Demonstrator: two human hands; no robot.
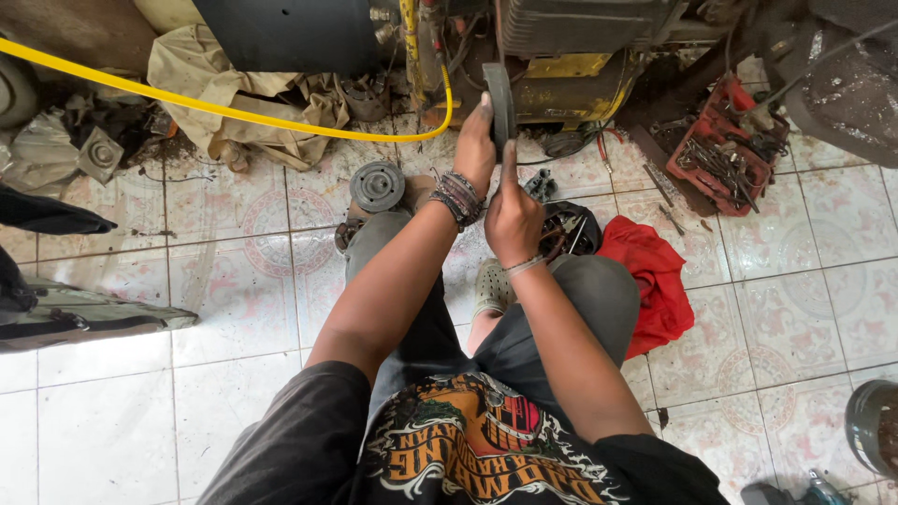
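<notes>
A dark grey round metal disc (499, 101) is held on edge in front of me, above my knees. My left hand (475, 145) grips its left face, with beaded bracelets on the wrist. My right hand (512, 217) holds its lower rim from below, a thin band on that wrist. Behind the disc stands a yellow and black machine (561, 70) with pipes and hoses.
A grey pulley-like part (377, 185) lies on the tiled floor by my left knee. A red cloth (652, 271) lies right of my legs, a red tray of tools (720, 145) beyond it. A yellow hose (206, 105) crosses the floor at the back left.
</notes>
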